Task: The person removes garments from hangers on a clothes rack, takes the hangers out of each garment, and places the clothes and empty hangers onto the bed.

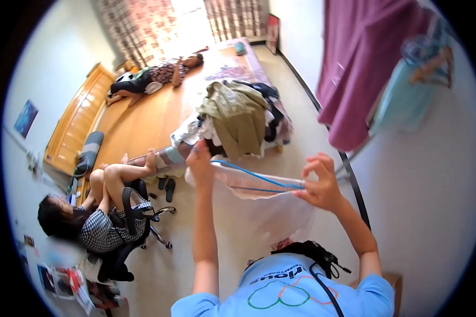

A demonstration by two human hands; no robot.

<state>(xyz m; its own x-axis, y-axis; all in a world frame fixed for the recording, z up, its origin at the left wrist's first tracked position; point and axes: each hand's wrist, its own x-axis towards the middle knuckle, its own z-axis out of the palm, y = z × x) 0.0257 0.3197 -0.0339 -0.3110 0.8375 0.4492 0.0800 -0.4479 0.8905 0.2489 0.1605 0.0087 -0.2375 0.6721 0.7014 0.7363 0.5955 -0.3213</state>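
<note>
A thin, pale translucent drawstring bag [264, 214] hangs in front of me, its mouth stretched sideways. Blue cord [251, 171] runs along the opening between my two hands. On the left, my left hand [200, 166] is raised and closed on one end of the bag's rim and cord. My right hand [321, 182] pinches the cord at the opposite end, with its other fingers curled up. The lower part of the bag blends into the pale floor. My light blue shirt [285, 288] shows below it.
A bed [143, 127] bears a heap of clothes [232, 111] at its near corner and a lying person [166, 74]. At left, another person [111, 227] sits on a wheeled chair [156, 216]. Slippers [170, 190] lie on the floor. Purple cloth [354, 79] hangs at right.
</note>
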